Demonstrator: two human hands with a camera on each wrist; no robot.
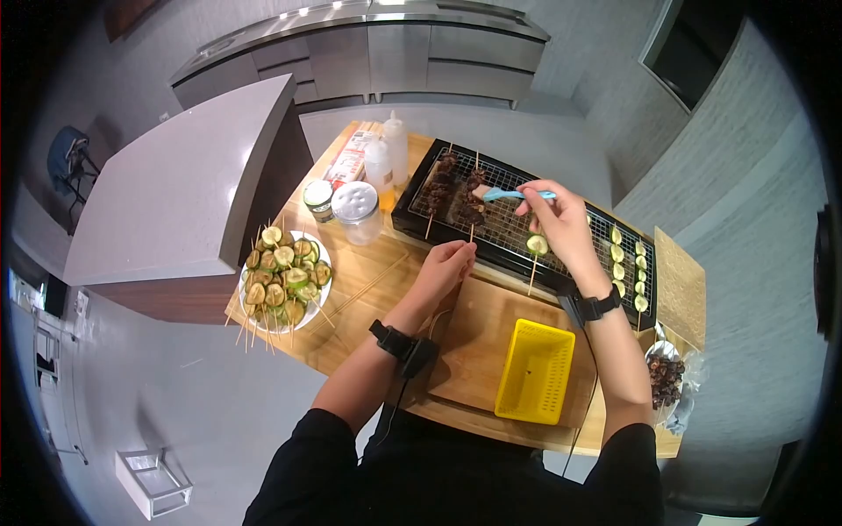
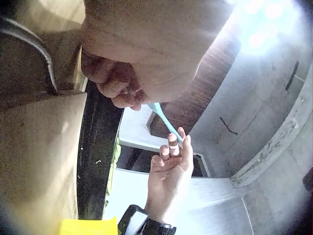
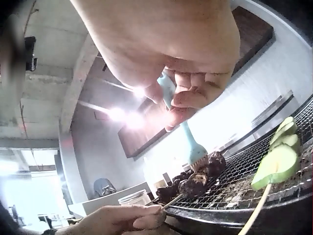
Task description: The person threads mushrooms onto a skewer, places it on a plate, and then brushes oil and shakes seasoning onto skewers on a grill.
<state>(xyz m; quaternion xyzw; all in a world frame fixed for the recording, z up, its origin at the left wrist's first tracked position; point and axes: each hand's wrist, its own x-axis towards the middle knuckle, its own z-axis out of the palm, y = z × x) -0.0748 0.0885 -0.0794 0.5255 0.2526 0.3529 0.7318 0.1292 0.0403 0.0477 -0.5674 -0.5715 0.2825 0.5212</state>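
Observation:
My right hand grips a light blue basting brush by its handle, above the grill. In the right wrist view the bristles meet the dark brown pieces of a skewer. With thumb and fingers, my left hand pinches the bare stick end of that skewer at the grill's near edge. The left wrist view shows my left hand's curled fingers, while the stick is hidden there. Beside the brushed skewer, another dark skewer lies on the mesh. A zucchini skewer rests right of them.
More zucchini slices line the grill's right end. A plate of zucchini skewers stands left, near a shaker jar and squeeze bottles. A yellow basket sits on a cutting board. Dark skewers lie at far right.

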